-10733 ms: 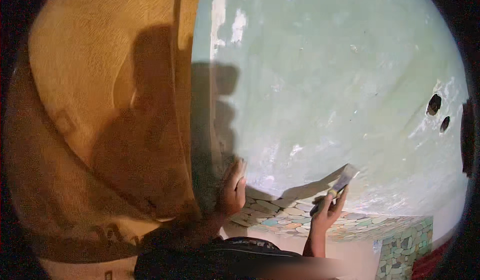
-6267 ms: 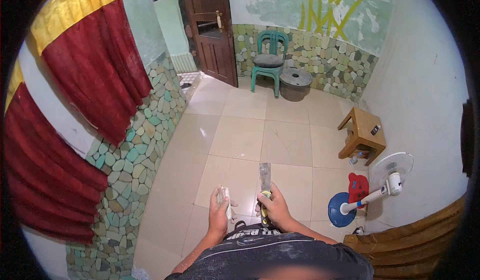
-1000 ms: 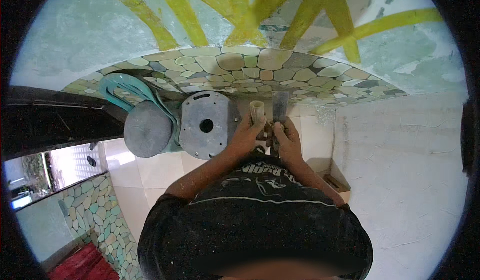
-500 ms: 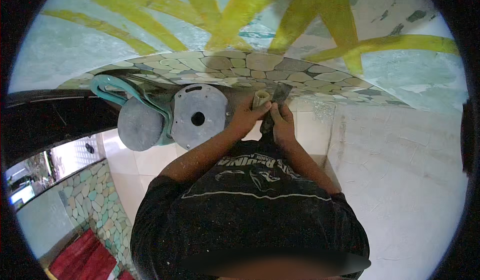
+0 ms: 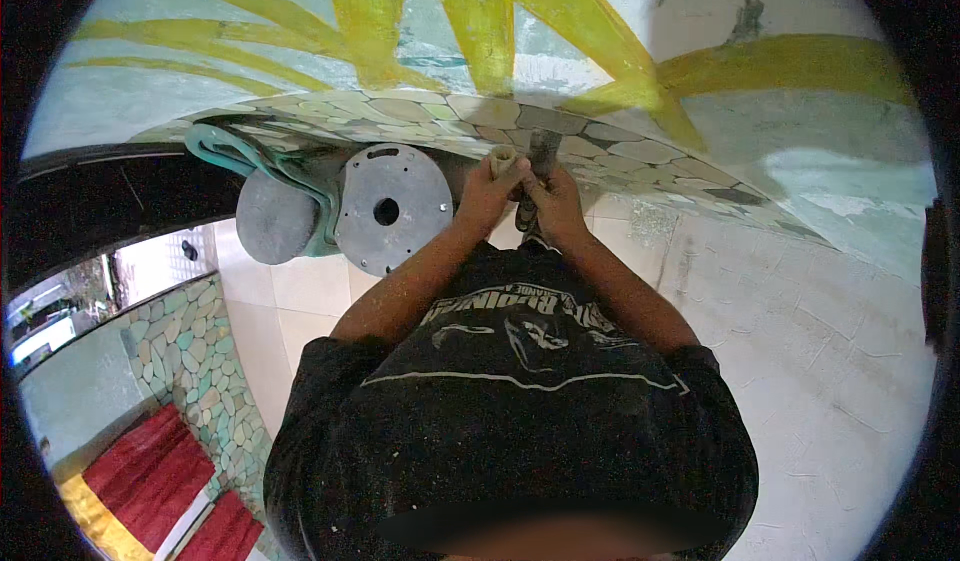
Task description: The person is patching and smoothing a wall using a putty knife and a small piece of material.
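In front of my chest both hands are close together, thumbs almost meeting. My left hand [image 5: 482, 201] is closed round a pale hollow roll [image 5: 502, 157], its open end facing up; what it is made of I cannot tell. Beside it my right hand [image 5: 560, 209] is closed on a scraper [image 5: 544, 147] with a flat, dull grey blade pointing up toward the wall. A dark handle part shows below, between the hands. The fingers hide the rest of both things.
Ahead rises a wall [image 5: 600, 81] painted pale blue with yellow strokes, above a band of stone tiles [image 5: 490, 113]. To the left stand a grey round plate with a centre hole [image 5: 415, 196], a grey disc [image 5: 275, 223] and a teal curved frame [image 5: 215, 144]. Red cloth [image 5: 150, 476] lies lower left.
Both hands, still holding the roll and the scraper, have risen slightly in view, and the scraper's blade points more nearly straight up. The view of the wall has shifted.
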`<action>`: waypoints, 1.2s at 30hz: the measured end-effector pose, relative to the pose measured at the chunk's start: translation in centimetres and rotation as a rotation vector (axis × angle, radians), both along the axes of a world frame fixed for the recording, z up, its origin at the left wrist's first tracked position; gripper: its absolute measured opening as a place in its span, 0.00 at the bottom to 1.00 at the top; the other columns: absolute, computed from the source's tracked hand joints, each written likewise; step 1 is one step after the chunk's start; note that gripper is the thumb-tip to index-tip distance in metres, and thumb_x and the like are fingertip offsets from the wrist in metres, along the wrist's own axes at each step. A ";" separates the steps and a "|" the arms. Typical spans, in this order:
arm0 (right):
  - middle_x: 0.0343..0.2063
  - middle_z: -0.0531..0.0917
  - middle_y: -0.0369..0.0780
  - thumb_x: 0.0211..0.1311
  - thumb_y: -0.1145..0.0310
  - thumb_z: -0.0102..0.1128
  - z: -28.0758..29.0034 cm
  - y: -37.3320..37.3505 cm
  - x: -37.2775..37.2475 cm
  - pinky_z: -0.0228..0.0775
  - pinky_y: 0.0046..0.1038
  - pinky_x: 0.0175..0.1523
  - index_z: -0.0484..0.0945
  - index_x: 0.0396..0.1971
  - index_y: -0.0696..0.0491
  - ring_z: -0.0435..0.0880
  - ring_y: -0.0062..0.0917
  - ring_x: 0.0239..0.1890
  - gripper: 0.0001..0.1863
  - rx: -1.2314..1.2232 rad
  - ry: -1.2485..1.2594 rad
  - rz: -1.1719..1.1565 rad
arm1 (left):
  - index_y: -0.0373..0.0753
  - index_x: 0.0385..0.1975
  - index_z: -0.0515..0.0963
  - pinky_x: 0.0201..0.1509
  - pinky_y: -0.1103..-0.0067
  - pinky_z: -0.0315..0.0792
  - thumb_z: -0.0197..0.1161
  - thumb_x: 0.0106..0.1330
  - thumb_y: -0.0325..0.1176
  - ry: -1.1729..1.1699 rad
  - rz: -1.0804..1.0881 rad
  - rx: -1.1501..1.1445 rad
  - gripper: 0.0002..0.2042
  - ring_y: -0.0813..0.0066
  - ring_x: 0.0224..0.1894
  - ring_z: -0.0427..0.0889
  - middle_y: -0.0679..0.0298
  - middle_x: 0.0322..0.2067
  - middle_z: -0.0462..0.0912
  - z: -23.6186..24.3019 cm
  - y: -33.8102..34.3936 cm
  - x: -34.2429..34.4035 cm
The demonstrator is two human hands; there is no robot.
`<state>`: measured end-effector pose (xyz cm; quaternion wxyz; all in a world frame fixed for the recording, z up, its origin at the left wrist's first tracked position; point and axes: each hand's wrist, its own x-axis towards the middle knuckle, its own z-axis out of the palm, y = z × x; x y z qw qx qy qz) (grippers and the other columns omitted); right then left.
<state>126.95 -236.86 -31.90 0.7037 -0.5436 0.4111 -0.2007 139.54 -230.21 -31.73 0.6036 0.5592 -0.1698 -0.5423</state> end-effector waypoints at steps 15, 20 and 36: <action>0.28 0.83 0.42 0.71 0.45 0.45 -3.1 -1.3 5.4 0.71 0.32 0.38 0.79 0.35 0.62 0.78 0.25 0.30 0.31 -0.069 0.107 -0.354 | 0.32 0.53 0.70 0.49 0.70 0.74 0.65 0.64 0.46 0.146 -0.135 0.069 0.26 0.66 0.45 0.79 0.57 0.44 0.79 -3.5 -3.8 3.8; 0.25 0.81 0.41 0.70 0.43 0.45 -2.6 0.1 5.7 0.70 0.33 0.36 0.78 0.31 0.64 0.77 0.25 0.28 0.33 0.031 0.106 -0.357 | 0.31 0.50 0.72 0.45 0.70 0.75 0.64 0.64 0.49 0.101 -0.158 0.177 0.26 0.65 0.42 0.80 0.55 0.42 0.80 -2.6 -2.6 3.7; 0.19 0.79 0.40 0.70 0.48 0.50 -4.9 -2.2 8.5 0.68 0.32 0.32 0.78 0.28 0.64 0.73 0.21 0.24 0.29 -0.213 -0.009 -0.525 | 0.47 0.58 0.73 0.39 0.66 0.75 0.60 0.66 0.35 -1.354 -0.299 -0.135 0.20 0.56 0.34 0.80 0.52 0.34 0.81 -7.3 -4.8 5.7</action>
